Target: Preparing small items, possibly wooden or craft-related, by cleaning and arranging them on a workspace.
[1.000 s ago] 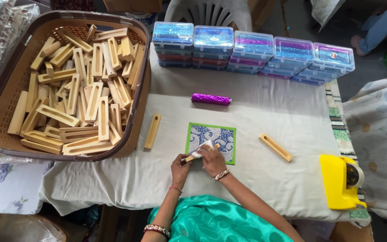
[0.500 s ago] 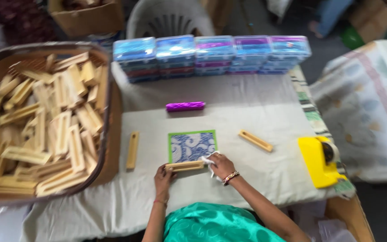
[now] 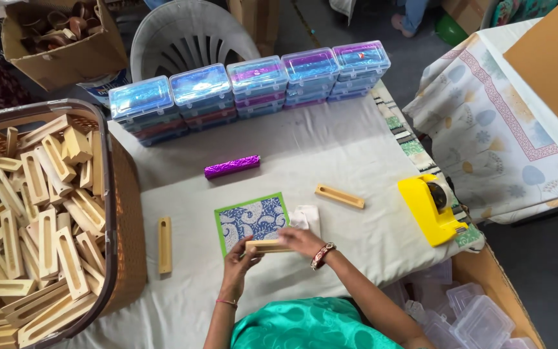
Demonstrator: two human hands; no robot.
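Pale wood is what the slotted block [image 3: 267, 245] is made of; it is held at lower centre of the frame over the green-edged patterned sheet [image 3: 251, 220] on the counter [image 3: 330, 148], its left end pinched in the grip of the left hand [image 3: 239, 258] and its right end covered by the closed right hand [image 3: 299, 240], beside a white cloth [image 3: 307, 217]. The block could probably be dropped if either grip slackened. The brown basket [image 3: 124, 213] at left is heaped with like blocks, and clear boxes [image 3: 253, 81] are stacked along the upper edge.

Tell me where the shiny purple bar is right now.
In the head view, the shiny purple bar lies on the white table cloth, between the row of stacked clear boxes and the green-edged patterned sheet, beyond both hands.
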